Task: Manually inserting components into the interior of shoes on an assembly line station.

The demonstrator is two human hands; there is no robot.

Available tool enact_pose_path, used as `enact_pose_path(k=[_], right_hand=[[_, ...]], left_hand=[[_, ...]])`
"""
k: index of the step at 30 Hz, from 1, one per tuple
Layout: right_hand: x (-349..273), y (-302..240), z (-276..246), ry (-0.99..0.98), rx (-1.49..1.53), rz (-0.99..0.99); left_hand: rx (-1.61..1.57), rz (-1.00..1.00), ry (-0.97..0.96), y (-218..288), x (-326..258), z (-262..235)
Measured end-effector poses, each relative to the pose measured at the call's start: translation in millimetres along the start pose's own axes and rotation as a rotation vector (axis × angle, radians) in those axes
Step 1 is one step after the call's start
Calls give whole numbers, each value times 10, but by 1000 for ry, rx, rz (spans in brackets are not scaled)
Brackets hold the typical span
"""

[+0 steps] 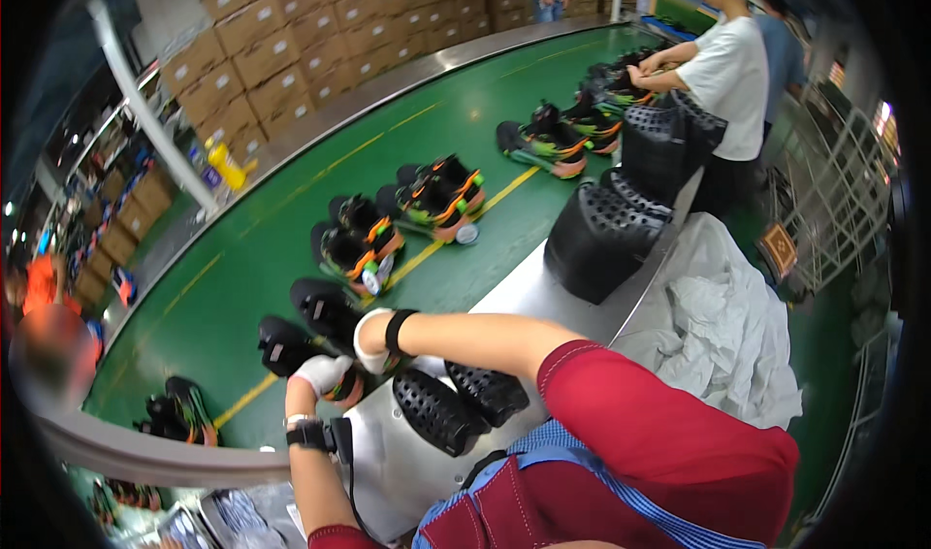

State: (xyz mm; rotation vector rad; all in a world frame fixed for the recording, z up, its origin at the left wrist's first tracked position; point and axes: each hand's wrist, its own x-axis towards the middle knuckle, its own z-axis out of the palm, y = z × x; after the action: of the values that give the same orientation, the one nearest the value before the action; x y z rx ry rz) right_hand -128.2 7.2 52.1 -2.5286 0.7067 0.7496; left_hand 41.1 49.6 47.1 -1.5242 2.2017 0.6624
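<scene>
My left hand [323, 374], in a white glove with a dark watch-like band at the wrist, closes on the heel end of a black shoe [287, 345] with orange trim. Just right of it, my gloved right hand [371, 343] grips the heel end of a second black shoe [325, 306]; its fingers are partly hidden. Both shoes stand by the near edge of the green belt [208, 297]. Close to my right wrist, two black perforated plastic shells [432, 411] lie side by side on the metal ledge [380, 452].
Pairs of black, green and orange shoes [441, 195] line the belt, one pair [179, 413] farther left. Stacked perforated shells [606, 239] stand on the ledge beside white crumpled sheeting [713, 316]. A co-worker [732, 74] handles shoes at far right. Cartons [281, 54] stand behind the belt.
</scene>
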Motion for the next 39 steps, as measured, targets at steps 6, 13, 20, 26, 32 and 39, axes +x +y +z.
enact_pose_path(k=[6, 13, 20, 26, 32, 39], right_hand=[[77, 131, 145, -22, 37, 12], [85, 82, 143, 42, 53, -64], [25, -29, 58, 113, 59, -107], [-354, -42, -152, 150, 152, -94], [-195, -42, 9, 198, 179, -42], [-495, -82, 26, 387, 124, 55]], left_hand=[[-72, -304, 141, 38, -65, -212], [-55, -470, 0, -590, 484, 386], [-41, -534, 16, -1031, 670, 902], [23, -537, 48, -418, 464, 407], [39, -499, 97, -986, 577, 810], [102, -558, 215, 13, 0, -76]])
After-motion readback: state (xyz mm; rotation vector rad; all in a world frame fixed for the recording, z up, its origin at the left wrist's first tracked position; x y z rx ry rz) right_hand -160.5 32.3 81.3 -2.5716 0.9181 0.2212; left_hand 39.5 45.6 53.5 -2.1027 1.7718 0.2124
